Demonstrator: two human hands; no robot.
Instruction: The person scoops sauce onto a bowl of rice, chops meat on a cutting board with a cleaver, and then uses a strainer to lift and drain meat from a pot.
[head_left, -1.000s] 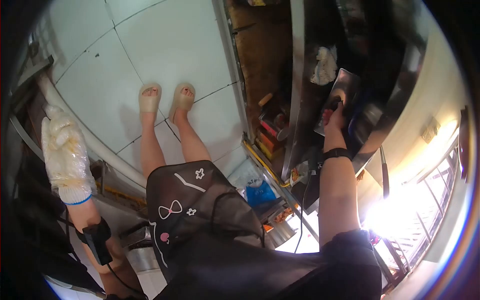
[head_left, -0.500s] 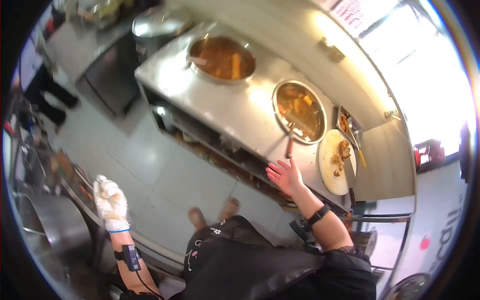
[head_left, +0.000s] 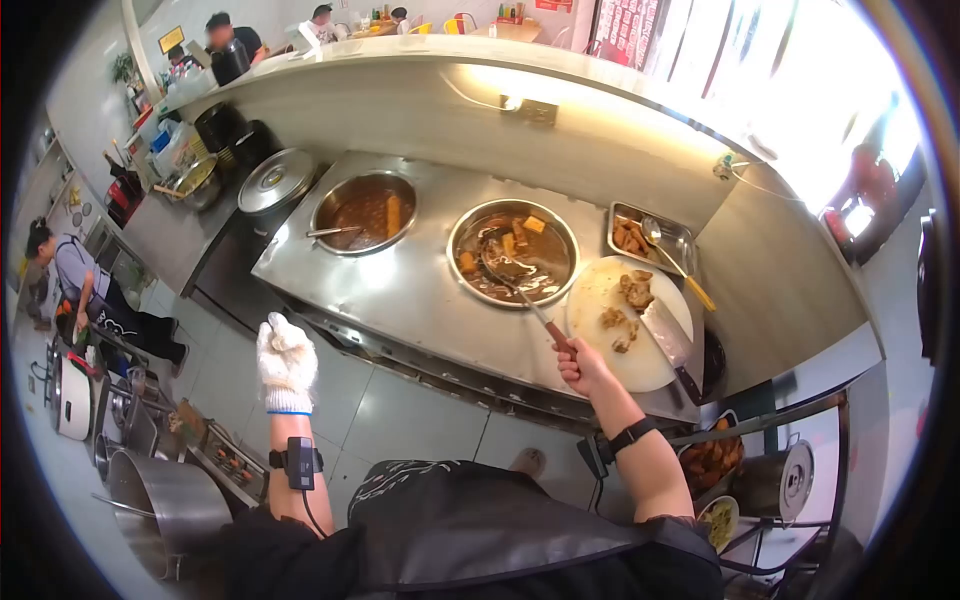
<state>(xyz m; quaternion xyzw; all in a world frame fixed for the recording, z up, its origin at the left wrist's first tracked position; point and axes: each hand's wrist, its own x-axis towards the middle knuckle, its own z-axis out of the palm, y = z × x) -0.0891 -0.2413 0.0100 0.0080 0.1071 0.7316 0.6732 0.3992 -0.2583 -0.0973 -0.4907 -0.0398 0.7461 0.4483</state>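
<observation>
My right hand (head_left: 580, 367) is wrapped round the brown handle of a ladle (head_left: 541, 315). The ladle's metal head sits in a round pot of brown broth (head_left: 575, 268), among yellow and brown chunks. To the left of that pot is a second round pot of reddish-brown stew (head_left: 322, 228), with a metal handle sticking out. My left hand (head_left: 287, 352) wears a white knit glove and hovers in front of the counter's front edge. Its fingers are curled in, and no object shows in them. Right of the ladle lies a round cutting board (head_left: 590, 290) with pieces of cooked meat and a cleaver (head_left: 667, 338).
Behind the board is a metal tray (head_left: 690, 245) of brown pieces with a yellow-handled spoon (head_left: 680, 270). A lidded pot (head_left: 277, 182) stands left on the steel counter (head_left: 430, 245). A large steel pot (head_left: 175, 500) is at lower left. Another person (head_left: 100, 290) bends at far left.
My right hand has gone from open with fingers spread to closed round the ladle handle. My gloved left hand has come up toward the counter. The view has turned and lifted.
</observation>
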